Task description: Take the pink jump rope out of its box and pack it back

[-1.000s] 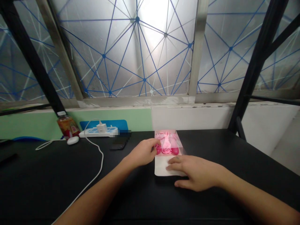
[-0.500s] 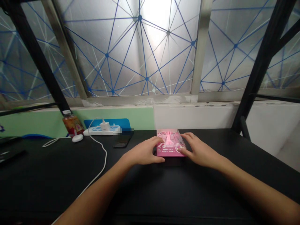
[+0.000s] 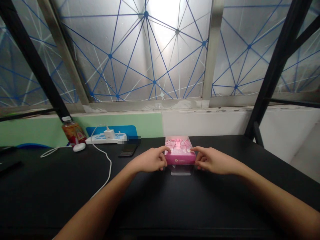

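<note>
Both hands have moved from the top of the pink box (image 3: 180, 155) to its sides, and a clear plastic tray (image 3: 181, 170) now shows past its near edge. Left to right on the black table (image 3: 50, 200): bottle (image 3: 73, 133), white oval case (image 3: 79, 147), white power strip (image 3: 102, 139), phone (image 3: 128, 150). Left hand (image 3: 150, 160): fingers curled, pinching the box's left edge. Box: centre, far side of table. Right hand (image 3: 215, 163): fingers curled, pinching the right edge.
</note>
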